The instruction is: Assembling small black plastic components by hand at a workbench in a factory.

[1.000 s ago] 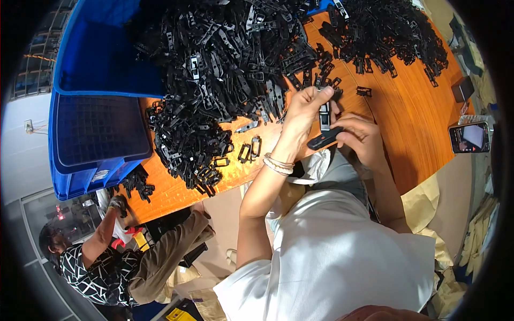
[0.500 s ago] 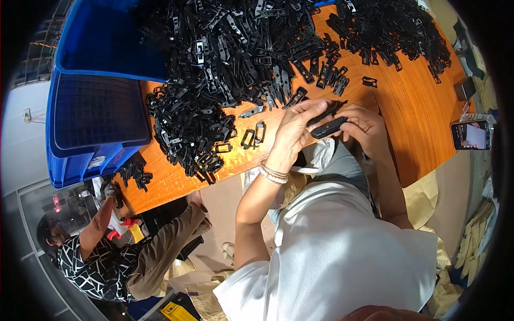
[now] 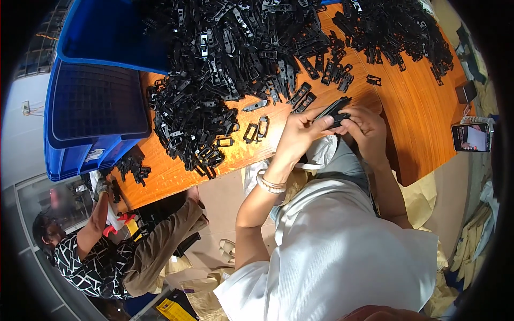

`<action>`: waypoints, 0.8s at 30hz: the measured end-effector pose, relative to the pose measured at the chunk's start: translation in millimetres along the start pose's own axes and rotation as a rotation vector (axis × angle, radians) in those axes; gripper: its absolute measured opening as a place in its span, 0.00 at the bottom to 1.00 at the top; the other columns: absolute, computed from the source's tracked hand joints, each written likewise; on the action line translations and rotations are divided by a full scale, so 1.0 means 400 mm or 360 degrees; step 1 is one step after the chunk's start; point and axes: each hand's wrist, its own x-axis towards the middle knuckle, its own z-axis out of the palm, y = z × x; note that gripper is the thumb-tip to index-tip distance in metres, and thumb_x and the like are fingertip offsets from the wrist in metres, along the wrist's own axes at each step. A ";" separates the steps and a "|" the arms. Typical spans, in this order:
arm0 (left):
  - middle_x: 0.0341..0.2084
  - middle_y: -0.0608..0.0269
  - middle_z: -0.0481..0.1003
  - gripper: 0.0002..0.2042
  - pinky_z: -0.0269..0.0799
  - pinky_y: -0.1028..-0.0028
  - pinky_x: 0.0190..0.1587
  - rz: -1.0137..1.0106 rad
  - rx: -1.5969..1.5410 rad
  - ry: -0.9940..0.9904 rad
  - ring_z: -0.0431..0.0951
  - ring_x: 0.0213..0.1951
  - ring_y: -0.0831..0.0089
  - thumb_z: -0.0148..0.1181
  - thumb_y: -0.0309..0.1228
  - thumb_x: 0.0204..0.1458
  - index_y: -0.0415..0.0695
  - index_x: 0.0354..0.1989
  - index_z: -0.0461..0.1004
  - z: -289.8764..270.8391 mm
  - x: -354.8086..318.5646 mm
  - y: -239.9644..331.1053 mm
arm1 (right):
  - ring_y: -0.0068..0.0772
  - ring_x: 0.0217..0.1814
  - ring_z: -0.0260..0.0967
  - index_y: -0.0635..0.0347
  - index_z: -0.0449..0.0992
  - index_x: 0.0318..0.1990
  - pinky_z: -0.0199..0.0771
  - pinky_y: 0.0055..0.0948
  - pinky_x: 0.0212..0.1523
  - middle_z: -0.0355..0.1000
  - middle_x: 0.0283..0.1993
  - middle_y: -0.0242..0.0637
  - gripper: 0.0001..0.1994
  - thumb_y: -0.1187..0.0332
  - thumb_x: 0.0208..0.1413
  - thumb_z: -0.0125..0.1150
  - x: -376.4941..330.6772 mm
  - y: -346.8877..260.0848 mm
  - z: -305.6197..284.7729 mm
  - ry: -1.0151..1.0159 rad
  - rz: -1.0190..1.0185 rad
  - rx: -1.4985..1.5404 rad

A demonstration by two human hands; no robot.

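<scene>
Black elongated plastic parts (image 3: 332, 108) sit between my two hands above the table's near edge. My left hand (image 3: 301, 132) is closed around them, thumb on top. From the right, my right hand (image 3: 367, 131) pinches the near end of a dark part; how many pieces are held is hard to make out. Just beyond my left hand, two similar black parts (image 3: 302, 97) lie on the wood. Two open rectangular black frames (image 3: 257, 130) rest further left, beside a big heap of black plastic parts (image 3: 235, 53).
Blue plastic crates (image 3: 99, 140) stand stacked at the left. A second heap of black parts (image 3: 399, 35) covers the far right of the orange wooden table (image 3: 423, 134). A phone (image 3: 471, 137) is at the right edge. Another person (image 3: 96, 257) sits at the lower left.
The part between my hands has turned and drawn in, and my left thumb now presses on it. Another black part now lies on the table beyond my left hand.
</scene>
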 end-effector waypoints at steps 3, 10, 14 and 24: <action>0.24 0.62 0.74 0.14 0.67 0.86 0.25 0.0369 0.0465 0.0000 0.71 0.24 0.83 0.59 0.24 0.43 0.31 0.39 0.69 0.000 -0.014 -0.018 | 0.22 0.30 0.67 0.73 0.68 0.39 0.68 0.17 0.30 0.67 0.34 0.38 0.09 0.84 0.48 0.48 -0.017 0.025 0.006 0.0055 -0.0157 -0.0110; 0.19 0.61 0.72 0.12 0.66 0.85 0.20 0.0278 0.0295 0.0121 0.71 0.18 0.82 0.55 0.25 0.47 0.31 0.39 0.69 0.006 -0.039 -0.016 | 0.25 0.33 0.68 0.74 0.67 0.39 0.70 0.19 0.34 0.66 0.37 0.41 0.09 0.85 0.48 0.46 -0.026 0.006 0.009 -0.0032 -0.0045 0.0176; 0.17 0.63 0.71 0.10 0.64 0.84 0.18 0.0159 0.0055 0.0187 0.69 0.15 0.81 0.48 0.26 0.52 0.32 0.39 0.69 -0.011 -0.040 -0.002 | 0.27 0.33 0.69 0.75 0.67 0.38 0.71 0.21 0.35 0.65 0.38 0.41 0.09 0.85 0.48 0.46 -0.021 -0.007 0.010 -0.0167 -0.0069 0.0060; 0.22 0.49 0.72 0.15 0.69 0.72 0.27 0.0542 0.1117 0.0087 0.76 0.23 0.67 0.56 0.25 0.45 0.34 0.41 0.66 -0.022 -0.084 0.001 | 0.26 0.39 0.66 0.71 0.68 0.41 0.68 0.21 0.40 0.65 0.41 0.41 0.14 0.85 0.43 0.49 -0.021 -0.016 0.033 0.0010 -0.0184 -0.0359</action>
